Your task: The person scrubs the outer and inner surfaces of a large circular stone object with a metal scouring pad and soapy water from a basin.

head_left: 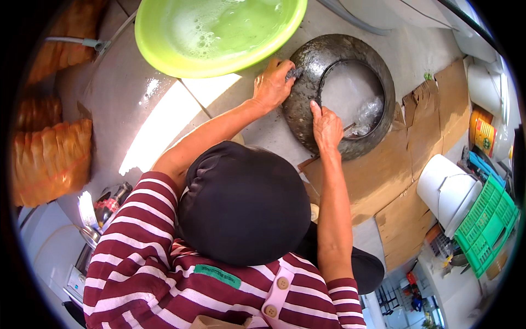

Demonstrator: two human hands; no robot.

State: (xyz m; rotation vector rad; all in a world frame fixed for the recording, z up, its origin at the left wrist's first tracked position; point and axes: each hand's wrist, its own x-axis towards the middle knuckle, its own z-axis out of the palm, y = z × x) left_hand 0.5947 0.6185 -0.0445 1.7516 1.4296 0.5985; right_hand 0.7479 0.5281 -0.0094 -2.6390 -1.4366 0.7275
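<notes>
My left hand [269, 86] is closed partway around a grey scourer [296, 73], fingers bent and pinching it against the outer wall of the dark pot [302, 109]. The pot is on the floor [263, 130], ahead of me and to my right, so from this hand the bulk of it lies rightward, with the scourer just at its far left shoulder. My right hand [327, 130] is the nearer one to me, half curled at the near left of the rim, thumb lying along the edge and pointing forward, the other fingers bent toward the mouth; how far they hook under I cannot tell. As it looks from above, the pot is round with no long axis to speak of, its mouth facing up and sitting toward the right of the belly. So what counts, I judge, is the gap between my hands: the right one at the edge of the mouth, the left one farther out on the wall, with a curved strip of dark metal between them. Inside the mouth there is something clear and crinkled [370, 112]; plastic or glinting water, I cannot say. The green basin [159, 57] of suds stands just beyond my left hand, and cardboard [378, 170] spreads to the pot's near right.
</notes>
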